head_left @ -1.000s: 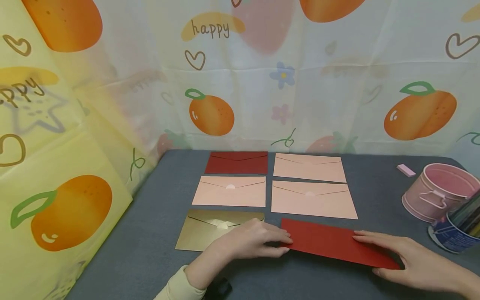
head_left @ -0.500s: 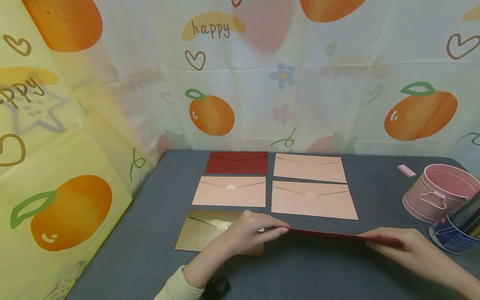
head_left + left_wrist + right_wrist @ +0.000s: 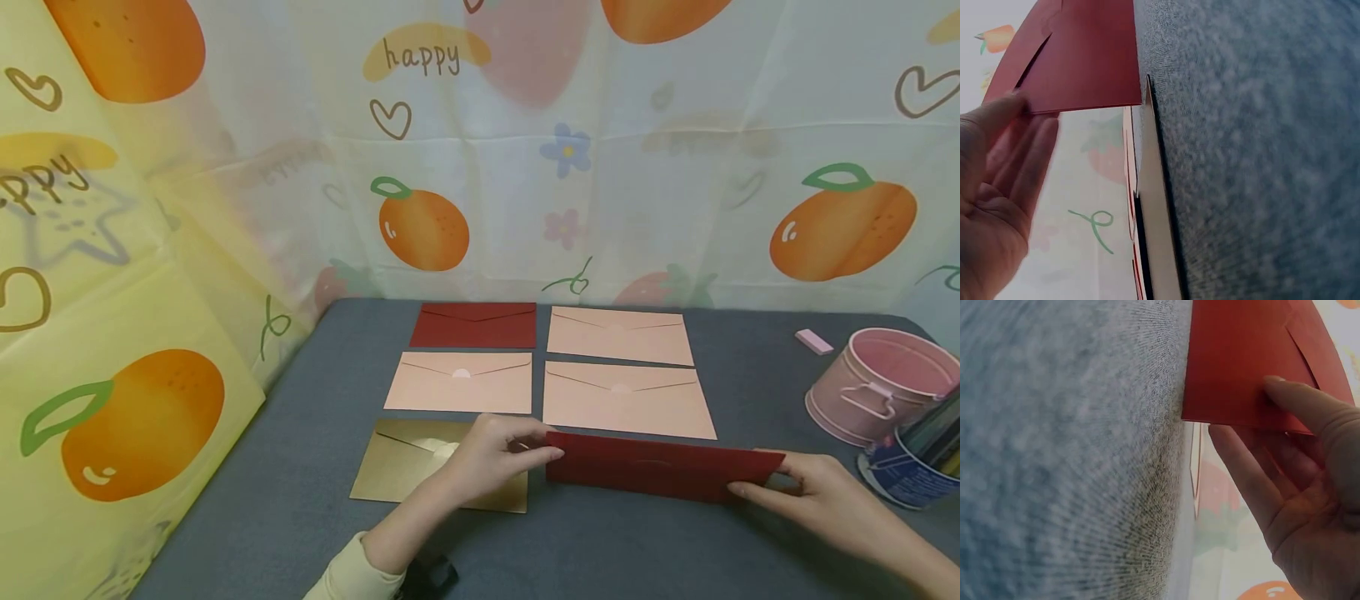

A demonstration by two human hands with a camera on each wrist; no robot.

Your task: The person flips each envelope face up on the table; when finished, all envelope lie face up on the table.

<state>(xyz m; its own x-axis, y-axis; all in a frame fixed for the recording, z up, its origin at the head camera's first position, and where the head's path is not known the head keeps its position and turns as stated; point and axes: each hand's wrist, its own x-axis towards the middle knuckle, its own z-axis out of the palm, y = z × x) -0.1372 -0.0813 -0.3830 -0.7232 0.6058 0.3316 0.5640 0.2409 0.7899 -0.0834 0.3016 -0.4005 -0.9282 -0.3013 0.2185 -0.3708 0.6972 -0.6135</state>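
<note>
A red envelope [image 3: 645, 468] is held up between both hands, its flap side toward the head camera and its lower edge near the tabletop. My left hand [image 3: 491, 462] pinches its left end between thumb and fingers. At the right end, my right hand [image 3: 806, 492] grips it, thumb in front and fingers behind. In the left wrist view the red envelope [image 3: 1088, 59] shows its flap line; in the right wrist view the thumb lies across the red envelope [image 3: 1235, 362]. Under the left forearm lies a gold envelope [image 3: 405, 454], partly covered.
Behind lie a dark red envelope [image 3: 472, 326] and three pink ones: left [image 3: 457, 392], upper right [image 3: 615, 342], lower right [image 3: 622, 412]. To the right stand a pink bucket [image 3: 855, 392], a blue pot [image 3: 900, 475] with dark sticks, and a small pink block [image 3: 813, 341].
The red envelope has been lifted from a flat position and turned upright, so its flap side now faces the head camera. Both hands have shifted slightly left with it.
</note>
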